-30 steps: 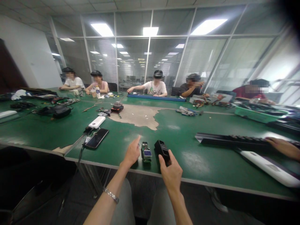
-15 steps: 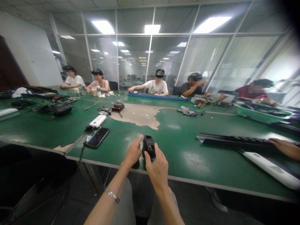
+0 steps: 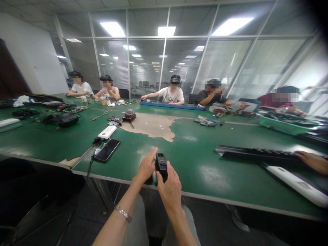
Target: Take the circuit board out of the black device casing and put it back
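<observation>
A small black box-shaped device, with openings, small buttons and a dark display window on its upper face, is held just above the table's front edge. My right hand grips it from the right and the near end, thumb and fingers around the casing. Close against its left side is my left hand, index finger stretched forward; whether it touches the casing I cannot tell. A metal bracelet circles my left wrist.
Left of my hands lie a dark phone with a cable and a white power bank. A black rail, a co-worker's hand and a long white device are at the right. Several people sit across the green table.
The black device has come slightly nearer to me and tipped, so its upper face and display window show more. My right hand has shifted slightly left with it; my left hand barely moved.
</observation>
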`<state>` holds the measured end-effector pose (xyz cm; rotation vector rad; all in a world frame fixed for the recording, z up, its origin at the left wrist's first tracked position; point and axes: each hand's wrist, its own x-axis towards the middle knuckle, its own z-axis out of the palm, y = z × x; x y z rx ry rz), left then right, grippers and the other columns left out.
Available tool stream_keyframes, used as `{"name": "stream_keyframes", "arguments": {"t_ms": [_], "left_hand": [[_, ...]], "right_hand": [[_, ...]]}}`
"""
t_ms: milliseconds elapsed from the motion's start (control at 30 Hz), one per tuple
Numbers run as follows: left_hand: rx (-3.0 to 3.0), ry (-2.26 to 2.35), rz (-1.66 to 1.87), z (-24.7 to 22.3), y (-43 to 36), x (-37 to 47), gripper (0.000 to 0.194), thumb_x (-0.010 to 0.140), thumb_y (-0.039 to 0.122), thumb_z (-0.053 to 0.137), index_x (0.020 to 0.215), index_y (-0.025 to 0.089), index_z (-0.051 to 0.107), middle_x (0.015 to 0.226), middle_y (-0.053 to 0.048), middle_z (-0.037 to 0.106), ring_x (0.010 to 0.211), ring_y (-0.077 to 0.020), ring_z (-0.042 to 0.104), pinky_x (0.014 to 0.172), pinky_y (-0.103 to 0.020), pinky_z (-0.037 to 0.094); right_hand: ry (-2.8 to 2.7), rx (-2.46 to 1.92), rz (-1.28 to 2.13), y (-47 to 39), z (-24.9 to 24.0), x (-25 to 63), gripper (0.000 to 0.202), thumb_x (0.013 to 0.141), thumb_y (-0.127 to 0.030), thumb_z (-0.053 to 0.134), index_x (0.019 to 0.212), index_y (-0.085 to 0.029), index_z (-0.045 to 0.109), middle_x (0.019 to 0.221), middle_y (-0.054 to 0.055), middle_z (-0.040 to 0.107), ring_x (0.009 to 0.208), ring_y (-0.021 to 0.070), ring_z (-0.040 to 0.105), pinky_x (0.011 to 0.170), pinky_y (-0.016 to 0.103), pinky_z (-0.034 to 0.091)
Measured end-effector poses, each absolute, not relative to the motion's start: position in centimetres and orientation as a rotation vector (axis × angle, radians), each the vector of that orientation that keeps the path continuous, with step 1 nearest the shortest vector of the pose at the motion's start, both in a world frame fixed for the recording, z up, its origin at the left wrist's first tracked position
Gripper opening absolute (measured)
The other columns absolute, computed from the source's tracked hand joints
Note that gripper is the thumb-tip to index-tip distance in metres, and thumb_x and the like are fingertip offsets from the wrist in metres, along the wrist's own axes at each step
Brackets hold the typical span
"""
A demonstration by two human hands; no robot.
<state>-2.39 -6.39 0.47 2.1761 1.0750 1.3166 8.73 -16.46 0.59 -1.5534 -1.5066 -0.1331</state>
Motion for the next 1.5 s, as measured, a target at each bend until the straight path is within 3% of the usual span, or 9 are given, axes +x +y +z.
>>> {"name": "stream_keyframes", "arguments": {"t_ms": [167, 333, 567, 800, 1067, 1500], "left_hand": [[2.191, 1.092, 1.306, 0.6, -6.4, -2.4, 0.052, 0.084, 0.007, 0.038, 0.134, 0.019, 0.050, 0.134, -0.006, 0.056, 0.125, -0.0190, 0.051, 0.109, -0.040, 0.039], [2.203, 1.121, 1.241, 1.0, -6.7, -2.5, 0.042, 0.086, 0.012, 0.041, 0.124, 0.018, 0.060, 0.125, -0.008, 0.063, 0.116, -0.0204, 0.057, 0.104, -0.039, 0.044], [2.201, 1.146, 1.205, 1.1, -6.7, -2.5, 0.041, 0.086, 0.013, 0.043, 0.122, 0.020, 0.061, 0.124, -0.006, 0.064, 0.116, -0.0204, 0.058, 0.103, -0.039, 0.044], [2.131, 1.137, 1.284, 0.4, -6.3, -2.4, 0.053, 0.086, 0.008, 0.037, 0.136, 0.018, 0.046, 0.129, -0.007, 0.060, 0.121, -0.0185, 0.055, 0.107, -0.038, 0.041], [2.117, 1.160, 1.314, -0.4, -5.9, -2.4, 0.050, 0.088, 0.010, 0.038, 0.137, 0.018, 0.045, 0.135, -0.009, 0.055, 0.125, -0.0199, 0.052, 0.110, -0.040, 0.038], [2.102, 1.145, 1.379, -1.0, -5.5, -2.4, 0.053, 0.087, 0.008, 0.038, 0.138, 0.018, 0.043, 0.134, -0.009, 0.055, 0.122, -0.0193, 0.054, 0.109, -0.041, 0.040]], "right_hand": [[-1.515, -1.561, -0.115, -16.6, 0.2, 8.8, 0.058, 0.086, -0.037, 0.053, 0.137, -0.011, 0.041, 0.129, 0.015, 0.056, 0.118, 0.0257, 0.052, 0.099, 0.042, 0.043], [-1.490, -1.580, -0.135, -16.1, 0.3, 8.9, 0.068, 0.085, -0.046, 0.054, 0.138, -0.006, 0.039, 0.130, 0.021, 0.054, 0.121, 0.0296, 0.050, 0.098, 0.045, 0.043], [-1.496, -1.561, -0.102, -16.0, -0.4, 9.0, 0.062, 0.089, -0.044, 0.049, 0.138, -0.008, 0.040, 0.127, 0.020, 0.056, 0.116, 0.0299, 0.053, 0.096, 0.046, 0.044], [-1.506, -1.570, -0.105, -16.3, 0.0, 8.7, 0.069, 0.087, -0.044, 0.052, 0.142, -0.009, 0.032, 0.136, 0.018, 0.049, 0.124, 0.0285, 0.047, 0.100, 0.044, 0.041], [-1.508, -1.552, -0.080, -16.1, 0.0, 8.8, 0.057, 0.088, -0.035, 0.049, 0.137, -0.009, 0.041, 0.128, 0.018, 0.056, 0.115, 0.0286, 0.054, 0.096, 0.044, 0.044], [-1.298, -1.506, -0.012, -15.5, 5.3, 11.7, 0.062, 0.083, -0.044, 0.056, 0.136, -0.013, 0.047, 0.130, 0.016, 0.057, 0.114, 0.0267, 0.058, 0.096, 0.041, 0.046]]}}
